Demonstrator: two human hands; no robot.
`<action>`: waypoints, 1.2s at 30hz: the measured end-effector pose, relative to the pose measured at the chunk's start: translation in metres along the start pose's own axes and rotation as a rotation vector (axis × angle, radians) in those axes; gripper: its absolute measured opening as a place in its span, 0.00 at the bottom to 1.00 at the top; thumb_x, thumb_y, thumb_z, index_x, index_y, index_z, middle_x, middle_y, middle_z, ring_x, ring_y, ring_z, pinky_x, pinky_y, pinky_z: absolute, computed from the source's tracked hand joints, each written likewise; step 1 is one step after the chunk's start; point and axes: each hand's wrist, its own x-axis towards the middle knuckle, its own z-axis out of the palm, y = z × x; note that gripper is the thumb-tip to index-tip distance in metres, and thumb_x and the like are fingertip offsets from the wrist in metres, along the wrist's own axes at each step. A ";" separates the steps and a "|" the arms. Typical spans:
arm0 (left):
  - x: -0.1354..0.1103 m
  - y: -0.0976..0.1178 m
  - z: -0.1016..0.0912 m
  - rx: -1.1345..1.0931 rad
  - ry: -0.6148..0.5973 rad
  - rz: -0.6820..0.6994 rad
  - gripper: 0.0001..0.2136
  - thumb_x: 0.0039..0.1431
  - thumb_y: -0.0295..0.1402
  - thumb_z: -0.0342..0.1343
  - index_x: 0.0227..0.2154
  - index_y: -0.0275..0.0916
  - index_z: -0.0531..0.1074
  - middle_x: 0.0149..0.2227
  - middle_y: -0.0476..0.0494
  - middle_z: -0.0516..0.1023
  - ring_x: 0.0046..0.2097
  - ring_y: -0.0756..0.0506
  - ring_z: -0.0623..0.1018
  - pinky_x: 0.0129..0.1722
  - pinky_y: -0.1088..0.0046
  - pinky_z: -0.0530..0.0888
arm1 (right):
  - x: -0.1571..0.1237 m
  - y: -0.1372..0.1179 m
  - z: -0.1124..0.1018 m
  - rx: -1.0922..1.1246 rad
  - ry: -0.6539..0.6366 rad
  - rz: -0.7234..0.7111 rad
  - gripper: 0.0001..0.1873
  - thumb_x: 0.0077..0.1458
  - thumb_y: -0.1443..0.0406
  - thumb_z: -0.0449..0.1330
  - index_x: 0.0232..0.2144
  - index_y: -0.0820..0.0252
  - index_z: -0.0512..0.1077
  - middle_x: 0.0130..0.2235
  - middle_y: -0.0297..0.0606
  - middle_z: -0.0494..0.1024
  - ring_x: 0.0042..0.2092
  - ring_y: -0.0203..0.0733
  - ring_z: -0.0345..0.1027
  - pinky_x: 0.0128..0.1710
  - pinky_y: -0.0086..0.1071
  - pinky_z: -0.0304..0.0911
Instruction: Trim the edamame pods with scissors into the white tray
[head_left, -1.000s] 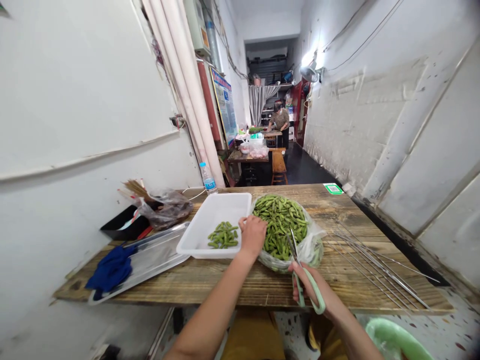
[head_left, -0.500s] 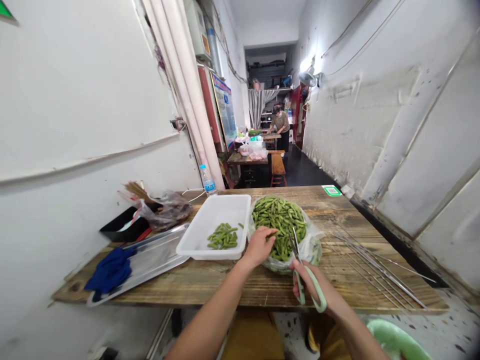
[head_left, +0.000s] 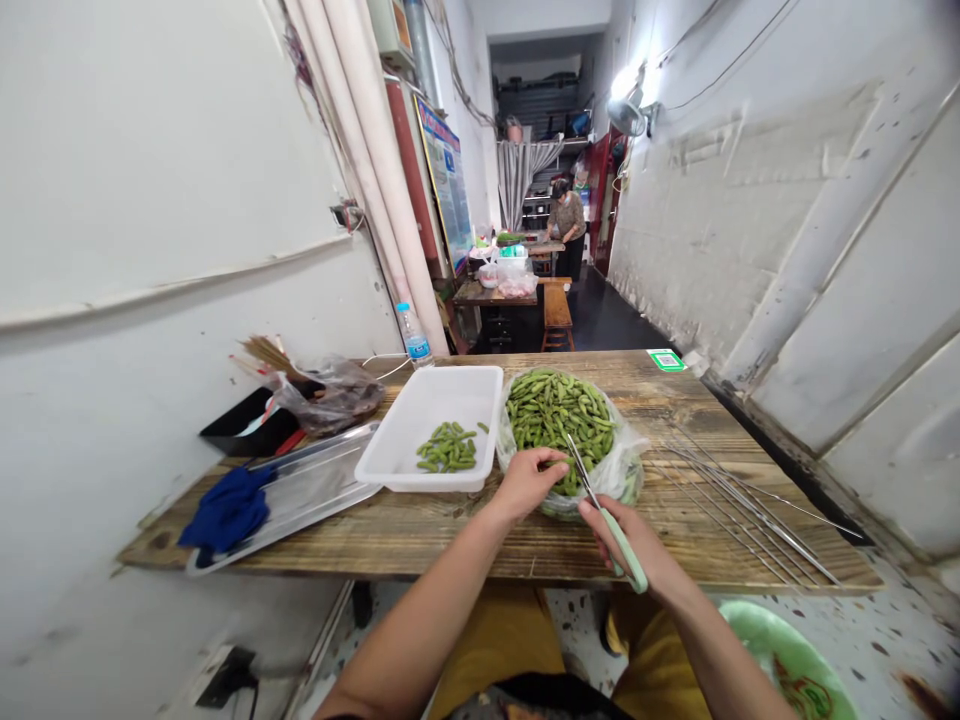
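My right hand [head_left: 626, 540] is wrapped round the handles of green-handled scissors [head_left: 622, 545], their blades closed together and pointing up and left. Beside the blades, my left hand [head_left: 529, 482] pinches a green edamame pod, mostly hidden by the fingers. Both hands are over the near side of a heap of edamame pods [head_left: 559, 410] in a clear plastic bag [head_left: 628, 455]. Left of the bag stands a white plastic tub [head_left: 390, 478], with a small pile of pods [head_left: 448, 450] on its bottom.
A metal tray [head_left: 315, 495] with a blue cloth [head_left: 229, 510] lies at left, near a black box [head_left: 225, 435]. A water bottle [head_left: 415, 338] stands behind the tub. Metal skewers [head_left: 750, 515] lie at right; a green bin [head_left: 780, 640] is below. A person [head_left: 566, 225] works far back.
The scissor blades have closed and tilted further left. My left fingers have come together right beside the blades. The view has tipped slightly downward.
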 end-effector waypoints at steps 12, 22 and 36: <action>0.003 -0.003 0.000 -0.088 0.083 -0.049 0.08 0.46 0.30 0.59 0.31 0.35 0.78 0.31 0.46 0.78 0.32 0.49 0.72 0.34 0.74 0.65 | -0.002 0.001 -0.006 -0.167 0.050 0.013 0.22 0.53 0.46 0.52 0.27 0.59 0.66 0.14 0.27 0.58 0.17 0.32 0.54 0.16 0.25 0.49; -0.001 0.009 0.007 -0.736 0.177 -0.236 0.20 0.34 0.38 0.69 0.27 0.36 0.67 0.22 0.52 0.72 0.26 0.53 0.73 0.24 0.80 0.62 | -0.005 -0.004 0.007 0.144 0.035 0.068 0.29 0.48 0.38 0.50 0.30 0.58 0.61 0.20 0.26 0.60 0.18 0.31 0.57 0.15 0.26 0.58; -0.015 0.008 0.042 -0.894 0.305 -0.257 0.18 0.32 0.35 0.70 0.20 0.35 0.64 0.22 0.49 0.74 0.25 0.54 0.71 0.28 0.78 0.67 | 0.002 -0.003 0.018 0.138 0.039 0.023 0.29 0.50 0.38 0.48 0.30 0.58 0.61 0.15 0.24 0.60 0.15 0.32 0.56 0.12 0.25 0.55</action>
